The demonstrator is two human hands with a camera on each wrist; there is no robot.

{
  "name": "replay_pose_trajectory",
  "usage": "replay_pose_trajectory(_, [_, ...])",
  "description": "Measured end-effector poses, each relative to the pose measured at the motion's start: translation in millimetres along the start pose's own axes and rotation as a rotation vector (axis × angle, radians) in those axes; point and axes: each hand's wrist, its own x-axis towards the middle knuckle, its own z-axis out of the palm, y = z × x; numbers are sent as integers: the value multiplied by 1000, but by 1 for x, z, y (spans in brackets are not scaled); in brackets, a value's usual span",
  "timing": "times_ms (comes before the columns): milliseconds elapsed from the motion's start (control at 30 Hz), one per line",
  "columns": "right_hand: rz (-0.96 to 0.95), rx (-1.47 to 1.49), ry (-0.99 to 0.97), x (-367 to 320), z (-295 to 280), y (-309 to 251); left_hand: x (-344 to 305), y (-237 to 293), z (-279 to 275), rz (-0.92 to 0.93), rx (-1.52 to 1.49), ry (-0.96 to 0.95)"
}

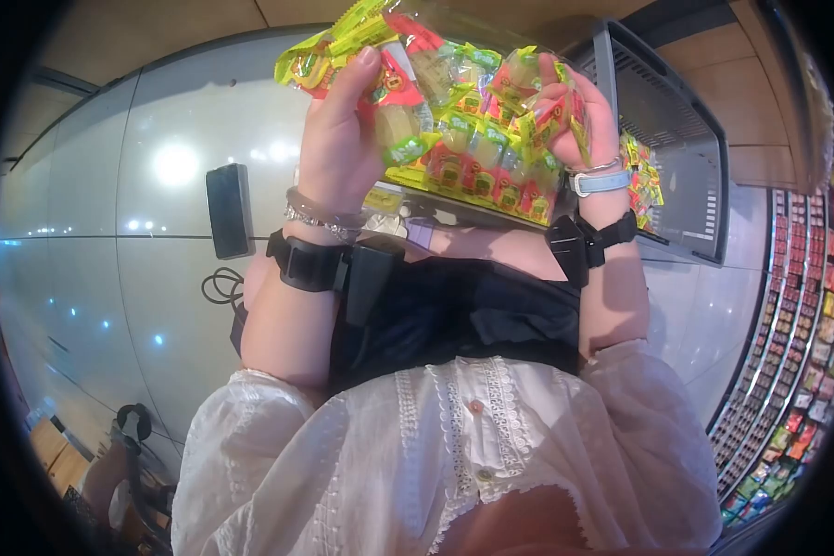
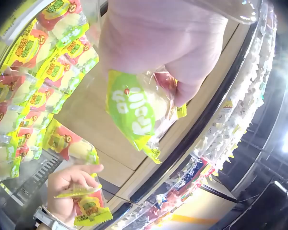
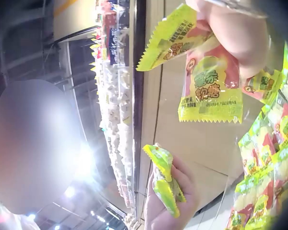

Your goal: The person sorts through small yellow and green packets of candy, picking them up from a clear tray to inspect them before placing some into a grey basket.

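Note:
Both hands are raised at the front of the head view, on either side of rows of yellow, red and green gummy candy packets [image 1: 482, 171]. My left hand [image 1: 338, 139] grips several of these candy packets [image 2: 132, 110], its thumb lying over them; one with a green end hangs from the fingers in the left wrist view. Between the curled fingers of my right hand [image 1: 593, 125] are several more packets [image 3: 211, 88], fanned out with their printed faces showing in the right wrist view. The rows stand close below and between the two hands.
A grey plastic crate [image 1: 672, 102] with loose packets [image 1: 641, 171] inside stands at the right. On the tiled floor to the left lies a dark phone-like slab [image 1: 228, 211], near a coiled cable [image 1: 221, 287]. Shelves of packaged goods [image 1: 792, 371] run along the far right.

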Motion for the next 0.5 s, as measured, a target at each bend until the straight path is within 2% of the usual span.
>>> replay_pose_trajectory(100, [65,19,27,5,4,8,3,6,-3,-7,73,28])
replay_pose_trajectory(233, [178,5,20,15,8,17,8,10,-12,7,-72,13])
replay_pose_trajectory(300, [200,-21,99,21,2,20,9,11,-14,5,-153,41])
replay_pose_trajectory(333, [253,34,13,26,-4,19,10,10,-16,0,-165,39])
replay_pose_trajectory(367, [259,28,14,30,-8,18,10,10,-17,-6,-177,37])
replay_pose_trajectory(433, [103,-41,207,34,-7,20,9,10,-16,4,-165,45])
replay_pose_trajectory(500, [132,-58,165,40,-14,16,9,10,-15,11,-151,51])
